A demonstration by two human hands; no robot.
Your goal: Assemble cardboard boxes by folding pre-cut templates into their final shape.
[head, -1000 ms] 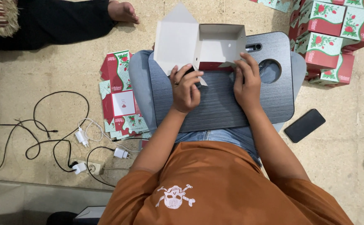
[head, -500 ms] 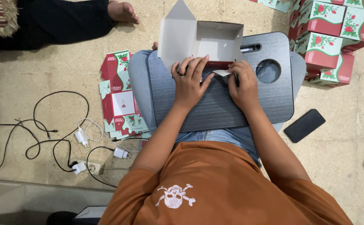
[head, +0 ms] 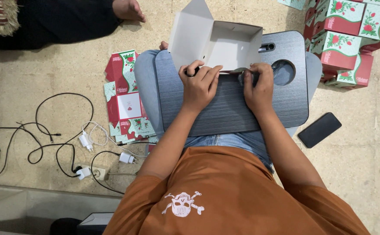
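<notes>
Head view looks straight down on a half-folded cardboard box [head: 225, 43], white inside, standing at the far edge of a dark grey lap tray [head: 233, 109] that rests across the person's knees. Its walls are up on three sides, a tall pointed flap rises at its left, and a strip of red outer print shows along its near edge. The left hand [head: 201, 85] lies palm down at the box's near left corner, fingers curled together over the near flap and pressing on it, a dark ring on one finger. The right hand [head: 257, 85] is at the near right corner, fingers bent and pinched on the edge of the flap there; whether it grips or only presses cannot be told. On the floor left of the tray lies a stack of flat unfolded boxes [head: 127, 98] in red and green with roses, next to chargers and cables [head: 85, 143]. Finished boxes [head: 351, 39] are stacked at the far right, and a black phone [head: 319, 129] lies right of the tray.
</notes>
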